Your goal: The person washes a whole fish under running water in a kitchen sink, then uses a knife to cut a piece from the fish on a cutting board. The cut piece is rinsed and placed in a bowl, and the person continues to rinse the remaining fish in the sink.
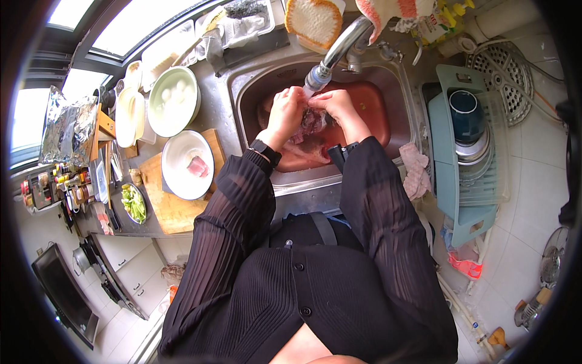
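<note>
Under the tap's nozzle point(317, 79), my left hand point(287, 111) and my right hand point(337, 105) are close together with fingers bent. Both pinch what looks like a piece of raw meat or fish point(312, 123), which hangs below the fingers. Water runs from the nozzle onto my fingertips, and the fingers partly hide the piece. Beneath, a reddish-brown basin point(382, 123) of water fills most of the steel sink point(404, 91). More pale, raw-looking pieces point(309, 154) lie in that basin, too blurred by water to name exactly.
On the left, an enamel bowl point(179, 168) with a pink raw piece stands over a wooden cutting board point(157, 191). Beyond it are a green-rimmed bowl point(198, 98) of whitish round items and a dish of chopped greens point(133, 204). A cloth point(414, 170) and a dish rack point(443, 150) flank the sink's right.
</note>
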Available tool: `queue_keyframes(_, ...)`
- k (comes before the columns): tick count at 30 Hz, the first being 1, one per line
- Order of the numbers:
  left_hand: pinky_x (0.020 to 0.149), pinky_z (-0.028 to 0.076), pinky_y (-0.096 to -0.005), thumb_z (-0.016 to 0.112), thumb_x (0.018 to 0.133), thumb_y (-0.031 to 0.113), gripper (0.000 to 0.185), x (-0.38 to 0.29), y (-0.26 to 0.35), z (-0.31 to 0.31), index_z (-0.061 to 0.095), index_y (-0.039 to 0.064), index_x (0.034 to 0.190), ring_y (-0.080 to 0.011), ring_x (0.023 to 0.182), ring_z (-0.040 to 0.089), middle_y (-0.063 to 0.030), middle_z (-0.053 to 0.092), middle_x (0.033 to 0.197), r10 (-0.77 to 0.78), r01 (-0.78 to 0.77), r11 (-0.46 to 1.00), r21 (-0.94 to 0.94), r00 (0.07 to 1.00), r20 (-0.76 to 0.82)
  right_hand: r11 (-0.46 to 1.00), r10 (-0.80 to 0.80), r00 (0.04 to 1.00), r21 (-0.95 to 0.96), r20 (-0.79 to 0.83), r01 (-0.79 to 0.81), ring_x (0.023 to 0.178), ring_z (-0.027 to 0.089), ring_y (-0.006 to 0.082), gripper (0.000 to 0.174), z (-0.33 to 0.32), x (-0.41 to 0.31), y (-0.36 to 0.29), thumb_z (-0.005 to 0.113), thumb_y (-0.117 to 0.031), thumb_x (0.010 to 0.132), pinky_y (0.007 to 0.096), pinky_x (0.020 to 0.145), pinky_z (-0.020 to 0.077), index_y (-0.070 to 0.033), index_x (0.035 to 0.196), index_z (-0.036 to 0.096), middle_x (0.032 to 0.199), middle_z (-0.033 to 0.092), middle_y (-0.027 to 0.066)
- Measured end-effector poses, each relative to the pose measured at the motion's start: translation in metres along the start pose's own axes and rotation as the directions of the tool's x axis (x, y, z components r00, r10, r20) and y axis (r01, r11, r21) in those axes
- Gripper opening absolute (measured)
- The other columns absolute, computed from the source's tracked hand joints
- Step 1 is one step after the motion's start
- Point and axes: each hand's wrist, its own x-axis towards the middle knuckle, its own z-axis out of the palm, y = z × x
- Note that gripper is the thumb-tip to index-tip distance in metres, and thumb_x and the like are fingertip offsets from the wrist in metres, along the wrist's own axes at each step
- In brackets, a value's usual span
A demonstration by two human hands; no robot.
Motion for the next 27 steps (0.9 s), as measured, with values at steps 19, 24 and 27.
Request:
queue_keyframes(19,0.073,0.050,-0.0461,0.064,0.082,-0.001,0.018,0.001,-0.005,0.001,0.055,0.002,0.098,-0.0391,0.084,0.063,-0.0157,0.068,0.085,0.001,-0.002,1.000,0.022,1.000,0.022,0.999,0.030,0.998,0.030,0.052,-0.032,0.071,0.068,0.0145,0.017,0.001,0.003,-0.011,0.082,-0.007,0.074,0.0291,0.067,0.0533,0.005,0.084,0.076,0.078,0.074,0.0100)
queue_keyframes(24,0.072,0.050,-0.0460,0.063,0.081,-0.002,0.018,0.001,-0.012,0.004,0.055,0.002,0.097,-0.0390,0.084,0.063,-0.0159,0.067,0.085,-0.023,0.022,0.998,0.063,1.000,0.004,0.984,-0.010,0.997,-0.176,-0.071,-0.003,0.069,0.068,0.0149,0.019,0.009,0.007,-0.015,0.082,-0.011,0.074,0.0294,0.065,0.0528,0.004,0.081,0.074,0.077,0.073,0.0101)
queue_keyframes(27,0.074,0.049,-0.0461,0.062,0.081,-0.003,0.019,0.000,-0.014,0.004,0.055,0.003,0.098,-0.0390,0.084,0.062,-0.0162,0.066,0.084,-0.059,0.059,0.996,0.063,0.998,0.009,0.969,-0.005,0.994,-0.247,-0.107,-0.022,0.068,0.068,0.0152,0.021,0.013,0.005,-0.022,0.082,-0.014,0.074,0.0298,0.063,0.0521,0.004,0.078,0.073,0.074,0.072,0.0102)
